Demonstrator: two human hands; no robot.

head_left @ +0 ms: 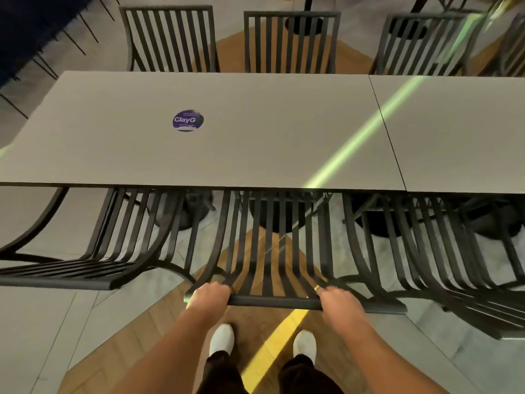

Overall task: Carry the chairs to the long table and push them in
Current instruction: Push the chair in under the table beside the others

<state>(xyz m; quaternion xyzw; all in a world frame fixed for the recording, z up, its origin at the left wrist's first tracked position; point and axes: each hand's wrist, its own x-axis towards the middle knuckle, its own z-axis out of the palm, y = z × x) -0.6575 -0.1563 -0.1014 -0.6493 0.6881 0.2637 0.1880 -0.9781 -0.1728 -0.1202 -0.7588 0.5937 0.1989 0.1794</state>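
Observation:
A dark slatted metal chair (272, 251) stands right in front of me, its seat tucked under the near edge of the long grey table (255, 149). My left hand (210, 295) grips the left end of the chair's top rail. My right hand (339, 301) grips the right end of the same rail. Two more slatted chairs flank it: the left chair (93, 263) is angled away from the table and the right chair (443, 260) is pushed in.
Three matching chairs (292, 42) line the table's far side. A purple round sticker (188, 120) lies on the tabletop. A second tabletop (460, 132) joins on the right. My white shoes (221, 339) stand on wooden flooring with a yellow stripe.

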